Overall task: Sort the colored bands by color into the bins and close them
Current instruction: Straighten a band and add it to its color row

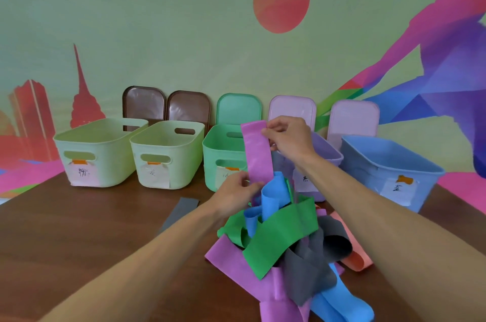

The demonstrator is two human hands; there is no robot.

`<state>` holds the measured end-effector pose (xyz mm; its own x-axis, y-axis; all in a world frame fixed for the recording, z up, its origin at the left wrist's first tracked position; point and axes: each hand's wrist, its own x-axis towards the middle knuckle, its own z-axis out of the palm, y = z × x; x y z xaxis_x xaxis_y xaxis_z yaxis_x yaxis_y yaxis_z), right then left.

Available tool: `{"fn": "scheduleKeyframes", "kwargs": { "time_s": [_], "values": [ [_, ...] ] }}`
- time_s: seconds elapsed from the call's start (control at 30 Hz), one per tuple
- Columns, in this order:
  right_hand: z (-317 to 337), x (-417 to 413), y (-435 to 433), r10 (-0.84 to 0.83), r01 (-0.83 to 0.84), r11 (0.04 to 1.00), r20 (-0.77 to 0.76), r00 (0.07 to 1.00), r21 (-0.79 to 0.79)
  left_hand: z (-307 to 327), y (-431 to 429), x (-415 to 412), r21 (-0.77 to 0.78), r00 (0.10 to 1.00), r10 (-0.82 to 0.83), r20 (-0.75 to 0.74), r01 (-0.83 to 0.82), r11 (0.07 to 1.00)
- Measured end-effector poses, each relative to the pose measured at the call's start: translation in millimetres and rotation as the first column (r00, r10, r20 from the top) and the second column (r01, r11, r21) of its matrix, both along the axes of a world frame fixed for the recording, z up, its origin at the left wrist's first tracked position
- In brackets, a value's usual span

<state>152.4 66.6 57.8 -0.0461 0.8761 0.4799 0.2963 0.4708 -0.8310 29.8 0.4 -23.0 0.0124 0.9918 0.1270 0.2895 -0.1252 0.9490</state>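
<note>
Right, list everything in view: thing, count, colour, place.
Pale green bins: two, row's left end.
Mint bin: one, mid-row.
Lilac bin: one, right of the mint.
Blue bin: one, row's right end.
Lids: five, two brown, one green, two pink, leaning on the wall.
Band pile: several, purple, green, blue, grey, salmon, table front.
Grey band: one, left of pile.
Purple band: one, held up.
Table: one, brown.
Left hand: pinches purple band's lower part.
Right hand: pinches its top.

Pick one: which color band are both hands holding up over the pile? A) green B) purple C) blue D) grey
B: the right hand pinches the top end of the purple band, and the left hand grips its lower end.
</note>
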Motion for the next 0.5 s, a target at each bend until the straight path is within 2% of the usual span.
{"fn": "scheduleKeyframes", "kwargs": {
  "time_s": [0.13, 0.2, 0.3, 0.4, 0.43, 0.5],
  "values": [
    [15, -2, 3, 0.008, -0.002, 0.999, -0.125, 0.992, 0.049, -2, 4, -9, -0.002, 0.997, 0.060, 0.054, -0.060, 0.998],
    [20, -4, 2, 0.026, -0.017, 0.998, -0.140, 0.990, 0.064, -1, 4, -11, -0.001, 0.996, 0.071, 0.059, -0.071, 0.998],
    [19, -3, 1, 0.026, -0.017, 0.998, -0.156, 0.987, 0.055, 6, 5, -13, 0.051, 0.995, 0.102, 0.022, -0.103, 0.993],
    [25, 6, 4, 0.006, 0.014, 0.997, -0.272, 0.962, 0.072, 18, 9, -17, 0.107, 0.987, 0.147, 0.070, -0.154, 0.982],
    [26, 9, 5, 0.002, 0.020, 0.997, -0.281, 0.960, 0.075, 21, 10, -17, 0.123, 0.987, 0.152, 0.051, -0.157, 0.980],
    [25, 14, 4, -0.033, 0.048, 0.997, -0.242, 0.970, 0.057, 21, 12, -16, 0.159, 0.981, 0.172, -0.086, -0.157, 0.975]
  ]
}}
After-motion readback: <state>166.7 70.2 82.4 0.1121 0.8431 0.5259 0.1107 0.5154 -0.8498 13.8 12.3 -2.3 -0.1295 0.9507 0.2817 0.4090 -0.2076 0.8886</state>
